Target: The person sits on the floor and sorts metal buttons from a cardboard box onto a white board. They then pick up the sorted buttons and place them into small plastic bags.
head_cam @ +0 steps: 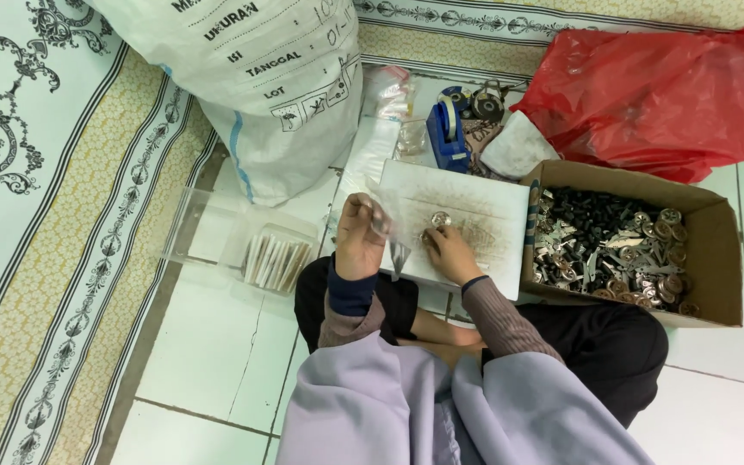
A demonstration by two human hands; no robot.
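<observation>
- The white board (pixel 484 226) lies on the floor in front of the person's crossed legs; everything else is placed from it.
- The left hand (pixel 358 237) is raised over the board's left edge, its grip pinching a small clear plastic bag (pixel 389 226) that hangs open beside the fingers.
- The right hand (pixel 449 251) rests on the board's near part, fingers pressed together around small metal parts (pixel 437 221); exactly what they pinch is too small to tell.
- Touching the board's right edge stands an open cardboard box (pixel 716 258) filled with dark and silvery metal parts.
- Left of the board sits a clear plastic tray (pixel 208 226) with a row of filled packets (pixel 275 261).
- Beyond the board's far edge are a blue tape dispenser (pixel 446 129), a large white sack (pixel 277 86) and a red plastic bag (pixel 656 95).
- A patterned mat (pixel 53 215) lies well to the left.
</observation>
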